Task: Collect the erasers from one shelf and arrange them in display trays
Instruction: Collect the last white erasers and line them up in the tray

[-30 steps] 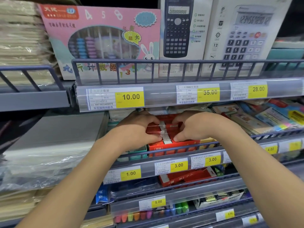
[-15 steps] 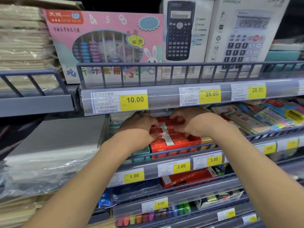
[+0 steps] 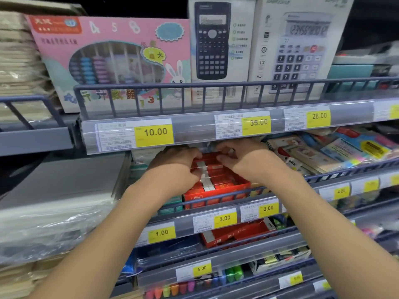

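On your far left, plastic-wrapped paper packs (image 3: 51, 214) fill the neighbouring shelf. Above the hands, the pink abacus box (image 3: 112, 59) and two calculator boxes (image 3: 220, 44) stand behind a grey rail (image 3: 194, 86), and the price strip (image 3: 194, 128) under that rail overhangs your fingers, hiding their tips. Your left hand (image 3: 174, 167) curls its fingers against the left side of the red display tray (image 3: 226, 188), which sits on the middle shelf just behind a low wire rail. The erasers (image 3: 207, 180), red-sleeved with white ends, lie stacked in that tray between your hands. Your right hand (image 3: 246, 160) bends its fingers over the tray's back edge; whether either hand actually pinches an eraser you cannot tell. To the right lie notebooks (image 3: 302, 152) and colourful packets.
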Motion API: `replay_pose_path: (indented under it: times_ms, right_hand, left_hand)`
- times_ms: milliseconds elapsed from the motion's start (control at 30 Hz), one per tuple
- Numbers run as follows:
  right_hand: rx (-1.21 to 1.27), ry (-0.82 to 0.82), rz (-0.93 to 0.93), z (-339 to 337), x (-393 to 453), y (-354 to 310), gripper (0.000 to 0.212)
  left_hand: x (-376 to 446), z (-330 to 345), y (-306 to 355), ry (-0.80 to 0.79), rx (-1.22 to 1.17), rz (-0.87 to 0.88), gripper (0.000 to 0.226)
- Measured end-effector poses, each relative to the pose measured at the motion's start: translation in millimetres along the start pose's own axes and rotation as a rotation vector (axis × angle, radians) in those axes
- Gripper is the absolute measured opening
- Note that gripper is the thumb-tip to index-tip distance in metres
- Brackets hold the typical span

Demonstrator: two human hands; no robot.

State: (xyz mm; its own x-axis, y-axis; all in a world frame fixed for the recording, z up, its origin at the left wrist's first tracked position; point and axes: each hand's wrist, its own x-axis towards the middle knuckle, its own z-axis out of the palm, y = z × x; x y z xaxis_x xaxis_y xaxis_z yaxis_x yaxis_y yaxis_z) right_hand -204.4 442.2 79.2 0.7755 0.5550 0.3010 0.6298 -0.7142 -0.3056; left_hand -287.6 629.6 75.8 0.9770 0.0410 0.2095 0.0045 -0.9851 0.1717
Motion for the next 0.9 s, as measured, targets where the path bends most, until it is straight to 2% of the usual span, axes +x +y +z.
replay_pose_path:
  times_ms: [67,167,367,533,633,767,900]
  right_hand:
    - [0.106,0.071,0.015,-13,-12,21,0.018]
    - [0.195,0.054,0.055,-40,-25,63,0.014]
    - [-0.028,-0.17,0.038,-69,-21,119,0.029]
    - [-0.167,-0.374,-0.071,-56,-12,131,0.039]
    - [-0.183,-0.395,-0.109,-50,-9,137,0.041]
    - [-0.203,-0.384,-0.141,-46,-3,139,0.04]
    - [-0.186,-0.37,-0.131,-48,-8,141,0.041]
  left_hand:
    - [1,-2,14,0.022,-0.062,-0.003,0.044]
    - [7,-4,40,0.003,-0.147,0.008,0.047]
    - [39,12,89,-0.079,-0.18,0.002,0.051]
    - [65,34,105,-0.208,-0.046,0.04,0.058]
    - [73,44,105,-0.26,-0.014,0.036,0.049]
    - [78,47,107,-0.248,0.018,0.026,0.038]
    - [75,40,107,-0.263,-0.016,0.05,0.04]
